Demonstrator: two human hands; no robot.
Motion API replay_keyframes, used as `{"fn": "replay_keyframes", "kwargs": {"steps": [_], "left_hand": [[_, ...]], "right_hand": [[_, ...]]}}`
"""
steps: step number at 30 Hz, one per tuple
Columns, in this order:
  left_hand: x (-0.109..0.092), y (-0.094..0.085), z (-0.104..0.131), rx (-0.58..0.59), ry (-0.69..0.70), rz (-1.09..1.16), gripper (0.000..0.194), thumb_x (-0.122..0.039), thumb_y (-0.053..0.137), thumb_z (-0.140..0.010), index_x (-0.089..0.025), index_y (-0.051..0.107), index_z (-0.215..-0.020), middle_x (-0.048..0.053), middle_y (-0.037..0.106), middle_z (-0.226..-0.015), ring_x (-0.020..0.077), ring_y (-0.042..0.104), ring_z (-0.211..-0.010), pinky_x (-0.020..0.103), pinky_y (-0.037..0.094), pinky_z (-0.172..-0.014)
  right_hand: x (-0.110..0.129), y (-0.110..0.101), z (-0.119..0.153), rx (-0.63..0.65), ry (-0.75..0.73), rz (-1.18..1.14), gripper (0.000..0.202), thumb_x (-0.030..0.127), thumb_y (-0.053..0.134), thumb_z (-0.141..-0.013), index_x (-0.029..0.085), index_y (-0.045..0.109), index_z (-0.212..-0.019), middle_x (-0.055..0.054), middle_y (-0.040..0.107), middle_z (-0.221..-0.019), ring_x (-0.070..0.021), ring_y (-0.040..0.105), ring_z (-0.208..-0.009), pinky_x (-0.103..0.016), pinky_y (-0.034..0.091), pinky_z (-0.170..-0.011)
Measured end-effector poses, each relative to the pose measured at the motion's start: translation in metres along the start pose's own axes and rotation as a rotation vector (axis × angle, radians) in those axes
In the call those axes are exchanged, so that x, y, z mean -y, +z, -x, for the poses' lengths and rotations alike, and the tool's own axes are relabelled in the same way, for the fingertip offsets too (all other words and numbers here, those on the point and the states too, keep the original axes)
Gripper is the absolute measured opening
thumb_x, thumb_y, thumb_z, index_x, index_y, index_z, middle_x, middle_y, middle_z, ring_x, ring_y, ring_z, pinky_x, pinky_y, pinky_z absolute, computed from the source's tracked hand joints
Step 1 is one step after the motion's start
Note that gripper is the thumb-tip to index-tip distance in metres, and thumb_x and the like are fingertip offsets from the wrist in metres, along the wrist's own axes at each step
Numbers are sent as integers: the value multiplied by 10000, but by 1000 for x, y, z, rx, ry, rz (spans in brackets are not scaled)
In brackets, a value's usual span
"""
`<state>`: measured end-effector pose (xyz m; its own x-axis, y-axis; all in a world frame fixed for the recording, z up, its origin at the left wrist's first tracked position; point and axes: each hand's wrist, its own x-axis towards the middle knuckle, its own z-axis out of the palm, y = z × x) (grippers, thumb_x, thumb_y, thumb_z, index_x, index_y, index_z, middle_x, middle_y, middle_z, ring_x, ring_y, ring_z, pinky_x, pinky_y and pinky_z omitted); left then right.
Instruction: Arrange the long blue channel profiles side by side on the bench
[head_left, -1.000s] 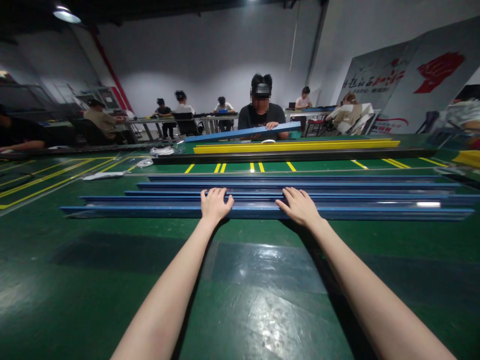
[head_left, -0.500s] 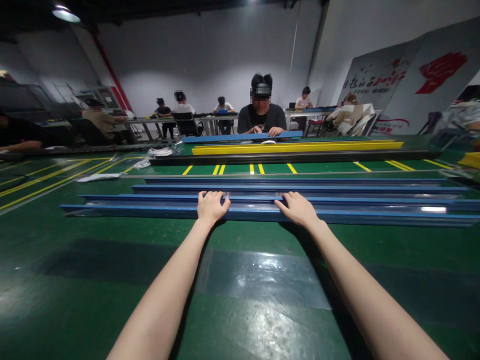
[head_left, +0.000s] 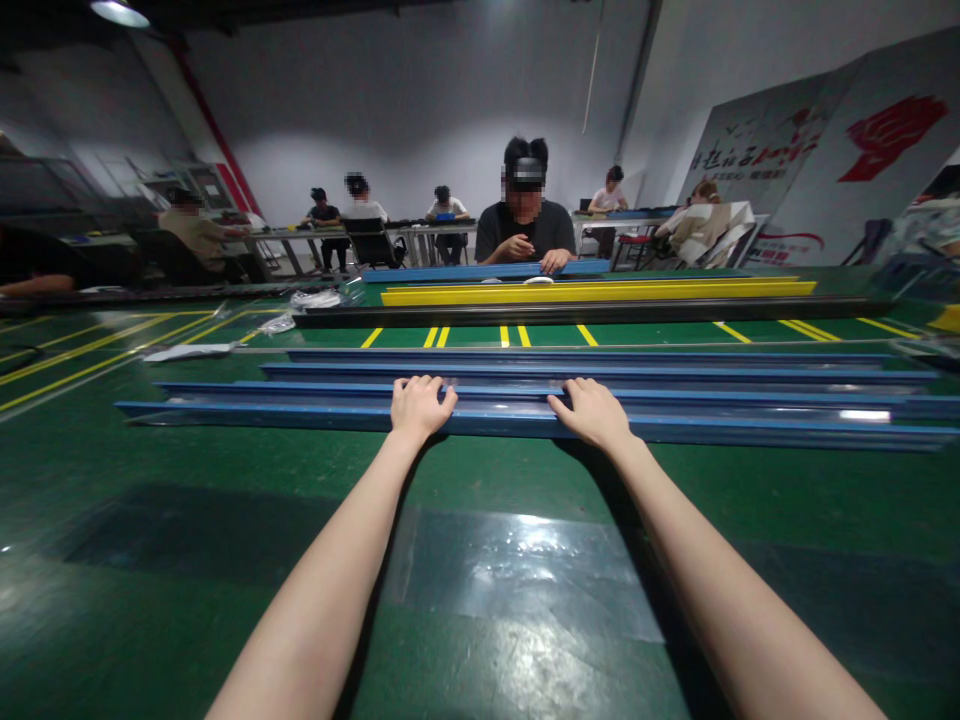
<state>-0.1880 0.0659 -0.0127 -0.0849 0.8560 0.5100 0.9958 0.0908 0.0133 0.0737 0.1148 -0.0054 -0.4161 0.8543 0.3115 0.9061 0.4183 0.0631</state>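
Note:
Several long blue channel strips (head_left: 270, 413) lie side by side across the green table (head_left: 247, 470). My left hand (head_left: 421, 405) is on the nearer strips, left of the middle, its fingers over an inner edge and its thumb towards the right. My right hand (head_left: 595, 410) grips the same strips right of the middle, its thumb pointing left. Both hands are wrapped over the blue strips, with the fingertips partly hidden behind the edges. A stretch of bare strip shows between the two hands.
Beyond the blue strips lie a black strip (head_left: 600, 310) and yellow strips (head_left: 600, 294). A person (head_left: 525, 225) sits opposite, hands at another blue strip (head_left: 450, 272). Clear film (head_left: 517, 570) lies near me. Crumpled plastic (head_left: 315, 299) is at the back left.
The view has shifted slightly. My hands keep their hold on the strips. The person opposite has raised one hand a little off their blue strip.

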Motion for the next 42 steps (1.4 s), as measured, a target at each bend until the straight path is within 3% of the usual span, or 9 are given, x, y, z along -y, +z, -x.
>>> {"fn": "replay_keyframes", "kwargs": {"steps": [18, 34, 42], "left_hand": [[1, 3, -11, 70, 6, -49, 363, -354, 331, -827, -162, 636, -869, 109, 641, -890, 249, 552, -883, 360, 396, -786], [-5, -6, 1, 103, 27, -42, 375, -392, 312, -858, -171, 614, -866, 110, 624, -872, 239, 551, -864, 357, 400, -815], [-2, -17, -11, 276, 169, -45, 455, -494, 279, -864, -174, 602, -891, 114, 616, -976, 274, 538, -937, 383, 417, -756]], "right_hand": [[1, 2, -9, -11, 8, -10, 388, 414, 306, -864, 130, 565, -919, -113, 609, -915, -226, 518, -895, -316, 348, -796], [1, -6, 12, -27, 20, -14, 378, 399, 311, -852, 161, 587, -956, -88, 630, -913, -209, 533, -900, -290, 369, -746], [-7, -7, 8, 53, -35, -50, 436, 435, 278, -877, 151, 577, -1019, -105, 633, -1003, -208, 537, -946, -285, 369, -784]]}}
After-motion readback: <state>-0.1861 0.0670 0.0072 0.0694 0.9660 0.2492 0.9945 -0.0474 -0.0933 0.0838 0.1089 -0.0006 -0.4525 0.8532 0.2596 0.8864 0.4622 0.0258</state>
